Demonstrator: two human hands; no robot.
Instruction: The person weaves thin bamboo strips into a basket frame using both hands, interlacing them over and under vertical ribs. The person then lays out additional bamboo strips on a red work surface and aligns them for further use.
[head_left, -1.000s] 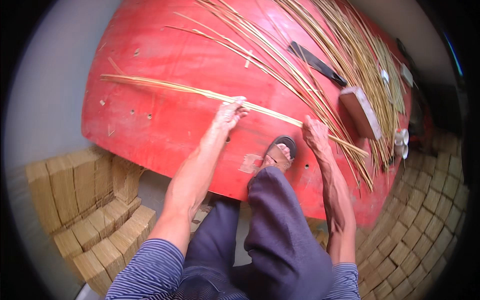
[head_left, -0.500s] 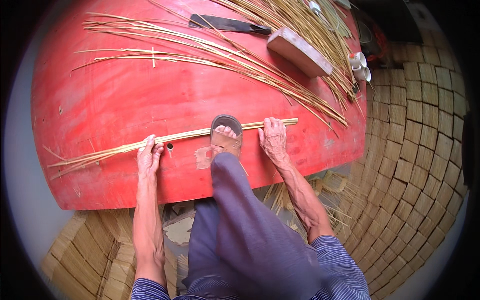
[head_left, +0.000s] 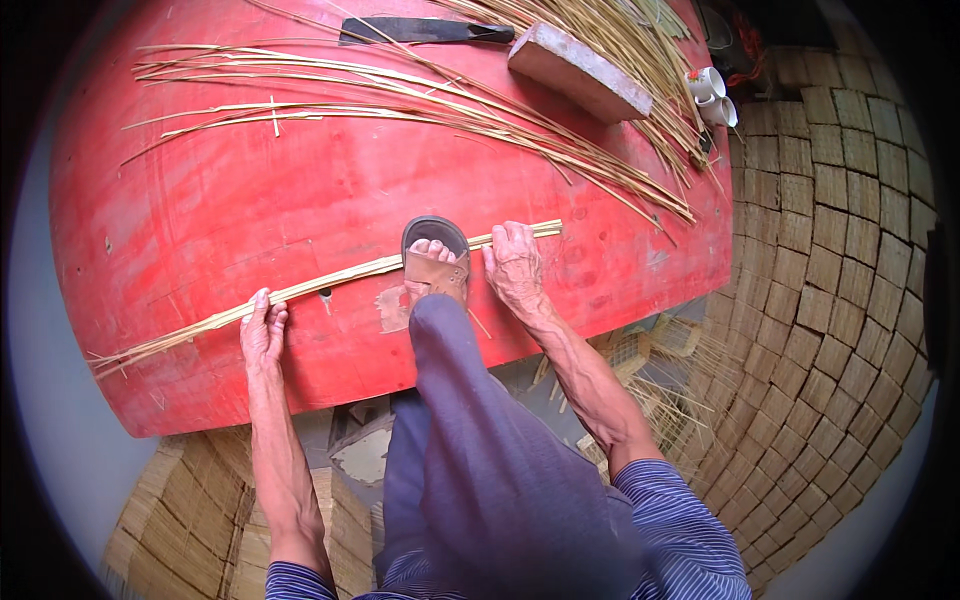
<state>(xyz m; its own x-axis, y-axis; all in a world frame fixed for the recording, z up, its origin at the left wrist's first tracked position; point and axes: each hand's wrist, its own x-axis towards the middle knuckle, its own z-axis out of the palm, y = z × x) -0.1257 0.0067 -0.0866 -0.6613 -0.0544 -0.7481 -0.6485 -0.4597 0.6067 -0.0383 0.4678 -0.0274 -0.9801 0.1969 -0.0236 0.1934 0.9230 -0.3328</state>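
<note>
A thin bundle of split bamboo strips (head_left: 345,275) lies across the red board (head_left: 270,200), running from the lower left up to the right. My sandalled foot (head_left: 437,262) presses on its middle. Left of the foot, my left hand (head_left: 264,328) is closed on the bundle, thumb on top. On the other side my right hand (head_left: 514,266) grips it near the right end, fingers curled over; a short length sticks out past them. The strips' left tips fan slightly apart near the board's edge.
More long strips (head_left: 400,100) spread over the board's far half. A brick (head_left: 580,72) rests on a thicker pile (head_left: 600,30), beside a dark flat blade (head_left: 425,31). White cups (head_left: 712,97) lie at the right edge. Stacked woven blocks (head_left: 830,260) cover the right side; others (head_left: 190,490) stand lower left.
My left hand has moved a little left along the bundle, and its left ends lie closer together. The bundle and my right hand have shifted slightly left. The whole view has shifted a little.
</note>
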